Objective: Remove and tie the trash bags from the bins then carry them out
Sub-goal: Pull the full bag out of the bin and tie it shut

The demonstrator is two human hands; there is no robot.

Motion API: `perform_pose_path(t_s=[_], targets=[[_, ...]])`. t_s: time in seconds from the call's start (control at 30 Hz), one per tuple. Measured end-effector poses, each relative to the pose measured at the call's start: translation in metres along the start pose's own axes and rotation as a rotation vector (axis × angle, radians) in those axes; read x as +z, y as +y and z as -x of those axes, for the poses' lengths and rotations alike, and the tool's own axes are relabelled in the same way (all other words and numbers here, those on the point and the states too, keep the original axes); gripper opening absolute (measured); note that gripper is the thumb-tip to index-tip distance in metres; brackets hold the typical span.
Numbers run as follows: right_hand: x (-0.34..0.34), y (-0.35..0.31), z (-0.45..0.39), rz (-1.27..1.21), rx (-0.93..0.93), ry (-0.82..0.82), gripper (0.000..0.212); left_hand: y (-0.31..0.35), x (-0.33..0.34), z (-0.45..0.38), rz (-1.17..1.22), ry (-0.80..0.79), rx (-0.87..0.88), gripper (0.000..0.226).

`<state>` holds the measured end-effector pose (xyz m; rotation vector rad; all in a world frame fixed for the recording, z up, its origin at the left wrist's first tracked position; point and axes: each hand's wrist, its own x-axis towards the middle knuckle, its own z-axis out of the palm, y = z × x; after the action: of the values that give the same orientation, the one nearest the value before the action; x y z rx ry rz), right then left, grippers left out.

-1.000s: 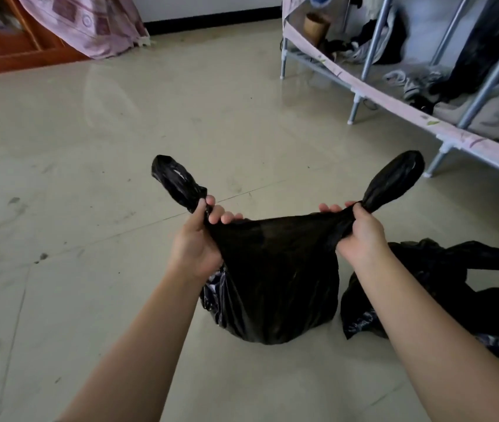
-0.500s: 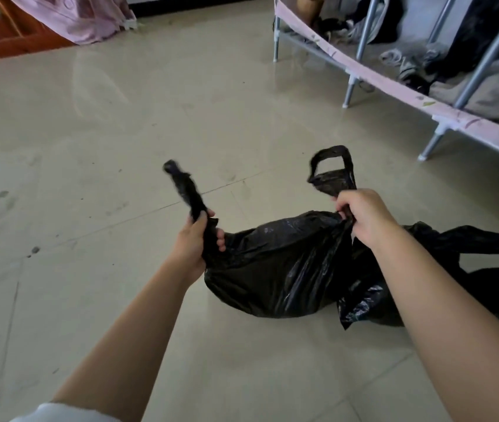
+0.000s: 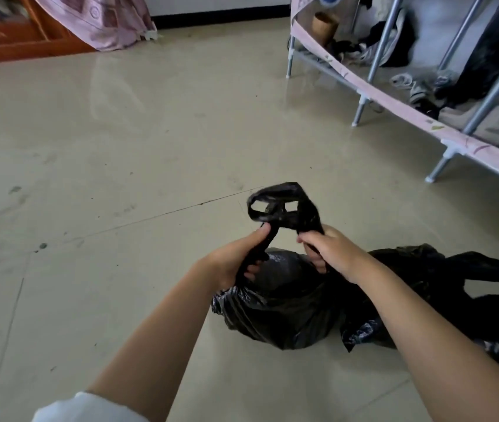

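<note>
A filled black trash bag point(image 3: 284, 309) sits on the tiled floor in front of me. Its two handle loops point(image 3: 278, 207) are drawn together and crossed above the bag's mouth. My left hand point(image 3: 236, 260) grips the left handle strip just below the crossing. My right hand point(image 3: 330, 251) grips the right handle strip close beside it. A second black trash bag point(image 3: 455, 296) lies slumped on the floor to the right, touching the first one and partly hidden behind my right forearm.
A metal-framed rack point(image 3: 360, 99) with a pink fabric edge and piled clothes stands at the right. A wooden piece of furniture point(image 3: 13, 44) draped with a pink cloth point(image 3: 105, 22) is at the far left. Bare tiled floor point(image 3: 120, 147) stretches between them.
My hands have come together from wide apart, bringing the two handle ends to cross over the bag's mouth. The bag has sunk lower onto the floor.
</note>
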<state>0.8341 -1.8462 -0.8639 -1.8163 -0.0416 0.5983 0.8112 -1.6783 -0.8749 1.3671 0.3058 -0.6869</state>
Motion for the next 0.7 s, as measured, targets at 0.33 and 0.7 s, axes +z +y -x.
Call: perform_pose_path(t_s=[0.33, 0.7], targets=[[-0.004, -0.007, 0.01, 0.559, 0.064, -0.196, 0.03, 0.003, -0.013, -0.004, 0.429, 0.183, 0.07, 0.036], [-0.003, 0.004, 0.002, 0.465, -0.138, 0.145, 0.026, -0.013, -0.029, -0.003, 0.213, -0.092, -0.047, 0.018]])
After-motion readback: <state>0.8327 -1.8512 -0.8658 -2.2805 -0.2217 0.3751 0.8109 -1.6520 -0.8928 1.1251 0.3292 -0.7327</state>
